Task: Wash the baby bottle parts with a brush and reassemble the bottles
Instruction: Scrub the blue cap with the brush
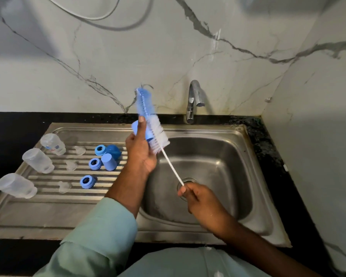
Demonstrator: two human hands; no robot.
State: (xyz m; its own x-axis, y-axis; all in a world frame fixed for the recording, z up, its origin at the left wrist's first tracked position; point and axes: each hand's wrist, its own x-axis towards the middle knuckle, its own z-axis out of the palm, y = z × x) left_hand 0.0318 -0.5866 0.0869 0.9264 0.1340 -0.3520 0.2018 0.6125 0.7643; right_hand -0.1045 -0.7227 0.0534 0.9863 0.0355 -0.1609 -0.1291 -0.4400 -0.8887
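Note:
My left hand (141,151) grips a light blue bottle cap (137,127) above the sink's left rim. My right hand (200,198) pinches the white handle of a long bottle brush (148,114), whose blue and white bristles lie against the cap. On the draining board (48,212) lie three clear bottles (37,160), three blue collar rings (87,182), three clear teats (72,165), another light blue cap (108,162) and a darker blue cap (113,151).
The steel sink basin (208,166) with its drain is under my right hand. A chrome tap (194,100) stands at the back against the marble wall. Black countertop (14,124) surrounds the sink; a wall closes the right side.

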